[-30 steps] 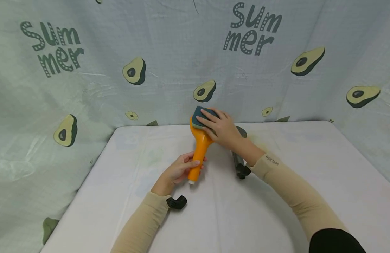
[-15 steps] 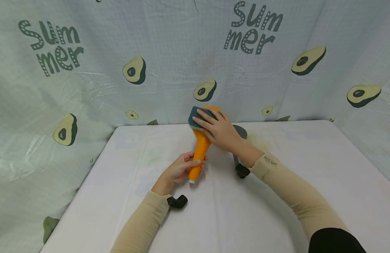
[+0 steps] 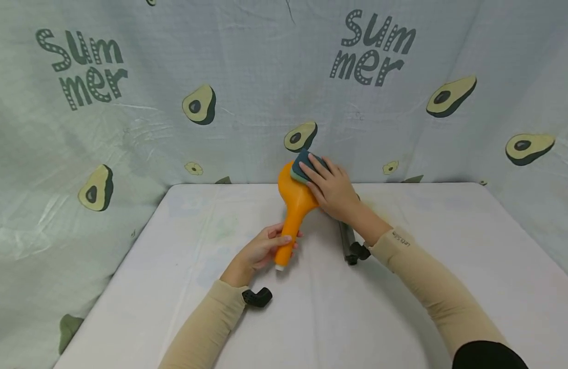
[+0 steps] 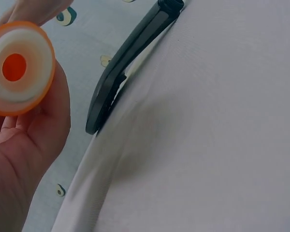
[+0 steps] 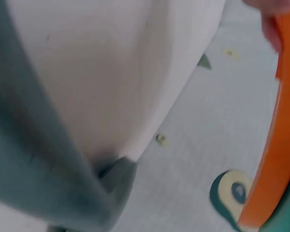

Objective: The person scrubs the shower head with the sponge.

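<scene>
In the head view my left hand point(image 3: 258, 249) grips the handle of an orange handheld shower head point(image 3: 294, 196), held tilted above the table. Its hollow white handle end faces the camera in the left wrist view. My right hand point(image 3: 336, 193) holds a sponge point(image 3: 298, 167), blue-green on top with a lighter green side, against the upper right of the round head. The fingers lie across the sponge; the thumb is hard to make out. In the right wrist view, the sponge's green edge point(image 5: 286, 205) lies along the orange rim.
A dark grey object point(image 3: 347, 241), apparently a second shower head, lies on the white-covered table point(image 3: 210, 307) under my right forearm. It shows in profile in the left wrist view point(image 4: 130, 53). Behind the table hangs a pale curtain point(image 3: 247, 61) printed with avocados.
My right hand and the sponge first shifted slightly left over the orange head, then moved right, uncovering its left side. My left hand keeps its grip in nearly the same place.
</scene>
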Tool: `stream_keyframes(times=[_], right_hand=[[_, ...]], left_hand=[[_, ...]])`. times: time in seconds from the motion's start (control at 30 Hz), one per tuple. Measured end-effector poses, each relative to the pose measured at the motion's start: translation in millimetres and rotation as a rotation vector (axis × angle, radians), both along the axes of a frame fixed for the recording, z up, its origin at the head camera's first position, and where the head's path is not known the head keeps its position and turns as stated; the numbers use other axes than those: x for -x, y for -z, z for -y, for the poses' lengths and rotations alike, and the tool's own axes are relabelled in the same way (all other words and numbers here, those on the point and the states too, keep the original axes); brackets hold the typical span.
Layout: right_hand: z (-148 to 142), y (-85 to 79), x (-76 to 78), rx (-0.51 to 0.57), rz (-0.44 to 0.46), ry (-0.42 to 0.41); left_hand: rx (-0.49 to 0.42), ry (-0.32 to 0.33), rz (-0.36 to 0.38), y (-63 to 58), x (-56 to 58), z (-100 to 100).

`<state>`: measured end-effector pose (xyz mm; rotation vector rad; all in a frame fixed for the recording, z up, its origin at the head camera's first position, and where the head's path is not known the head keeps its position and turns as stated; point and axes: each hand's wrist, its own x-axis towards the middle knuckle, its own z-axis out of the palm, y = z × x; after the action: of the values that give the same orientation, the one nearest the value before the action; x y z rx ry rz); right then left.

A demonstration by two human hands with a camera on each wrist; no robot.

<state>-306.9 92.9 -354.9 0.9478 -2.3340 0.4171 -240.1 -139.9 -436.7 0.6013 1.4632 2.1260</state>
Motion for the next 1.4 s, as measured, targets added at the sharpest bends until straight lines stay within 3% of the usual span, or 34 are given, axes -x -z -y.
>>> stream_keyframes(times=[0.27,0.43,0.57,0.77,0.83,0.93,1.13,1.3,1.4], right_hand=[[27,11.0,-27.3,-0.155,-0.151,-0.193],[24,8.6,-24.4,-0.163,-0.221,-0.233],[9,0.5,-7.1,-0.065,-0.169,-0.152],[-15,-4.4,11.9,0.099,0.086,0.066],[-18,-4.0,13.3,0.125,0.141,0.092],[-17,-3.4,11.0,0.145,0.142,0.085],[-6,0.7,-5.2,0.154,-0.010,-0.057],[4,12.6,-20.8,0.083,-0.138,-0.238],[7,21.6,-26.7,0.037,-0.165,-0.314]], left_hand=[[-0.061,-0.038,0.061,2.0,0.3,5],[-0.089,-0.011,0.056,2.0,2.6,5],[-0.118,0.005,0.057,2.8,4.3,4],[-0.151,0.012,0.090,2.9,1.9,4],[-0.153,0.007,0.093,3.4,0.8,4],[-0.162,-0.007,0.106,2.5,-1.3,4],[-0.241,-0.007,0.120,1.9,-2.2,5],[-0.328,-0.007,0.152,2.1,-1.8,7],[-0.350,-0.014,0.176,3.3,-0.9,7]])
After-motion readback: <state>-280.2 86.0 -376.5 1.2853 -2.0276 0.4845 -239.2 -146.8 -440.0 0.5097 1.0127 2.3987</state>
